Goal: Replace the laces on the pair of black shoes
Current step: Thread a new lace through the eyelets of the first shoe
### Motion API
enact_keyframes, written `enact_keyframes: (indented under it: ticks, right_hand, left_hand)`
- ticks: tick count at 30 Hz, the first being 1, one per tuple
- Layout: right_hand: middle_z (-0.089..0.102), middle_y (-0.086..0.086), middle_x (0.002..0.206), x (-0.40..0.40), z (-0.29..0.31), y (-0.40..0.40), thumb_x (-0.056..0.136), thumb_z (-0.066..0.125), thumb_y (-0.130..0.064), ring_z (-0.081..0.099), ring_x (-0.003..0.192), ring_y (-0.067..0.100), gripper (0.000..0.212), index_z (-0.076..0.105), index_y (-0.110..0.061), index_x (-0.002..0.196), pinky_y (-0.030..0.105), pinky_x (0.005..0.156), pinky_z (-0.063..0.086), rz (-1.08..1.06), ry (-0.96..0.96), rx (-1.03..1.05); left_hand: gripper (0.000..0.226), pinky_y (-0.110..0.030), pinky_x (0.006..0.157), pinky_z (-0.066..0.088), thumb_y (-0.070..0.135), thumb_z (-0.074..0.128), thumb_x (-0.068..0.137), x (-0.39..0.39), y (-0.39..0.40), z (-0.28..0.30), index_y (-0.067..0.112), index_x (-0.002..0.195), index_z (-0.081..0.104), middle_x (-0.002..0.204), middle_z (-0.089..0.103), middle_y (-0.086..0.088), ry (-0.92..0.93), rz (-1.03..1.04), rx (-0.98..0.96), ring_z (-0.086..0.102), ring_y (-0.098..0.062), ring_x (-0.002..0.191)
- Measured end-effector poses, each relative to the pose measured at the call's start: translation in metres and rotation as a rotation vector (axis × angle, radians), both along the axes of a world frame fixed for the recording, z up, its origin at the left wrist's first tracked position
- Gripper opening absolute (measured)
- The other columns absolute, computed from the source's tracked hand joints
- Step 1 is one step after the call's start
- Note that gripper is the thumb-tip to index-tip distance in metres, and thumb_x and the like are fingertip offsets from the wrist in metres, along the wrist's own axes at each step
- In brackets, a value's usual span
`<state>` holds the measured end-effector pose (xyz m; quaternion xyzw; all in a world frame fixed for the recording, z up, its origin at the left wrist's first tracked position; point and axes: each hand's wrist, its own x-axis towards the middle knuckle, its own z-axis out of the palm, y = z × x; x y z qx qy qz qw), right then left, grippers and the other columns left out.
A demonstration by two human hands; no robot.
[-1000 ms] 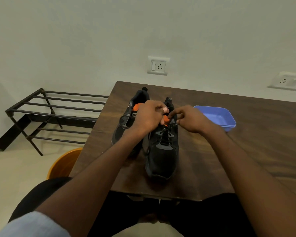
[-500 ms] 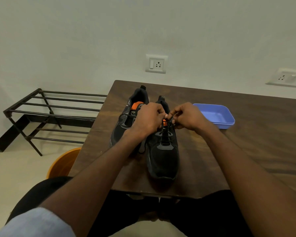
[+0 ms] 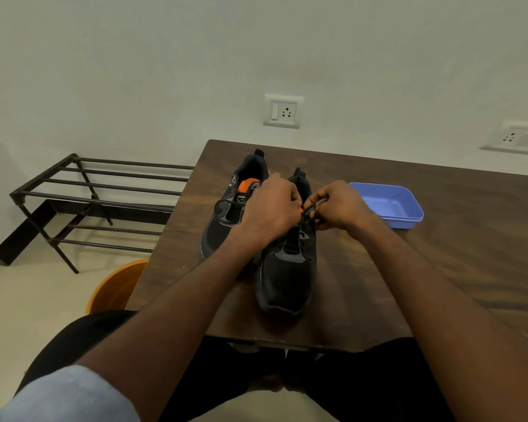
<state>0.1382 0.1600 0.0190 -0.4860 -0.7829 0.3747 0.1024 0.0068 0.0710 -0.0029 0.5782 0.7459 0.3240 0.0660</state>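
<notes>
Two black shoes stand side by side on the dark wooden table [image 3: 439, 254], toes toward me. The right shoe [image 3: 287, 275] has a black lace [image 3: 310, 208] threaded up its front. The left shoe [image 3: 223, 220] shows an orange tongue. Both my hands meet over the top of the right shoe. My left hand [image 3: 269, 208] is curled there, fingers on the lace beside the orange tongue tip. My right hand [image 3: 339, 205] pinches a loop of the black lace between thumb and fingers. The lace ends are hidden under my hands.
A shallow blue plastic tray [image 3: 409, 219] sits on the table right of the shoes. A black metal shoe rack [image 3: 83, 202] stands on the floor at left. An orange bucket [image 3: 116, 287] is under the table's left edge. Wall sockets [image 3: 282, 111] are behind.
Both hands have shifted slightly on the right shoe's top. The right hand now lifts a small loop of black lace that was not showing before.
</notes>
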Motion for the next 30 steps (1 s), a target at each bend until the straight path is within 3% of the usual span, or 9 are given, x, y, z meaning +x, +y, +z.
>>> enact_keyframes:
  ticks: [5,9,14,18,21,25,28,30]
  right_hand:
    - [0.075,0.010,0.097,-0.001,-0.001,-0.001,0.096,0.064,0.001,0.076,0.088,0.020,0.020,0.075,-0.014,0.089,0.036,0.076,0.065,-0.039,0.048,-0.049]
    - [0.074,0.011,0.098,0.000,0.000,-0.001,0.096,0.065,0.002,0.076,0.088,0.021,0.016,0.075,-0.010,0.094,0.035,0.073,0.065,-0.062,0.080,-0.068]
    - [0.074,0.012,0.099,0.000,0.001,-0.003,0.096,0.063,0.003,0.076,0.087,0.021,0.017,0.074,-0.010,0.093,0.036,0.075,0.065,-0.062,0.068,-0.065]
    - [0.075,0.014,0.095,0.001,0.004,-0.009,0.094,0.066,0.004,0.077,0.082,0.026,0.016,0.075,-0.010,0.093,0.038,0.071,0.066,-0.076,0.085,-0.074]
    - [0.075,0.013,0.093,0.000,0.004,-0.012,0.093,0.068,0.003,0.077,0.078,0.026,0.015,0.075,-0.010,0.094,0.036,0.069,0.065,-0.082,0.101,-0.090]
    - [0.076,0.016,0.093,0.000,0.004,-0.013,0.094,0.067,0.003,0.078,0.076,0.028,0.013,0.073,-0.008,0.098,0.033,0.065,0.065,-0.106,0.129,-0.134]
    - [0.075,0.015,0.092,-0.001,0.004,-0.014,0.096,0.066,0.001,0.078,0.073,0.026,0.013,0.073,-0.010,0.094,0.030,0.062,0.064,-0.117,0.134,-0.123]
    - [0.075,0.014,0.093,-0.002,0.002,-0.014,0.097,0.065,0.001,0.078,0.074,0.026,0.015,0.073,-0.011,0.092,0.031,0.063,0.065,-0.118,0.129,-0.110]
  left_hand:
    - [0.021,-0.019,0.062,0.052,0.015,0.070,0.095,-0.005,0.005,-0.011,0.017,0.077,0.079,0.069,0.071,0.006,-0.168,-0.001,-0.012,0.067,-0.006,0.061]
    - [0.014,-0.017,0.066,0.053,0.015,0.071,0.096,-0.013,0.009,-0.005,0.016,0.086,0.080,0.079,0.074,0.008,-0.315,-0.046,-0.124,0.070,-0.002,0.073]
    - [0.012,-0.036,0.089,0.059,0.014,0.069,0.096,-0.014,0.008,-0.005,0.015,0.093,0.080,0.088,0.075,0.003,-0.423,-0.087,-0.194,0.070,-0.012,0.091]
    - [0.017,-0.047,0.088,0.062,0.010,0.067,0.093,-0.012,0.009,-0.009,0.013,0.085,0.081,0.088,0.078,-0.006,-0.567,0.013,-0.201,0.074,-0.025,0.092]
    - [0.018,-0.046,0.078,0.064,0.016,0.070,0.091,-0.006,0.012,-0.013,0.023,0.077,0.080,0.082,0.077,0.001,-0.442,0.118,-0.175,0.074,-0.021,0.082]
    - [0.021,-0.046,0.076,0.061,0.025,0.075,0.087,-0.002,0.014,-0.019,0.029,0.066,0.074,0.079,0.073,0.008,-0.295,0.274,-0.086,0.069,-0.016,0.082]
    - [0.028,-0.050,0.077,0.059,0.030,0.076,0.087,0.001,0.011,-0.020,0.038,0.061,0.069,0.077,0.070,0.015,-0.203,0.217,-0.055,0.067,-0.018,0.089]
    - [0.028,-0.055,0.086,0.056,0.031,0.074,0.088,0.001,0.011,-0.022,0.038,0.061,0.069,0.075,0.070,0.015,-0.171,0.140,-0.080,0.065,-0.021,0.092]
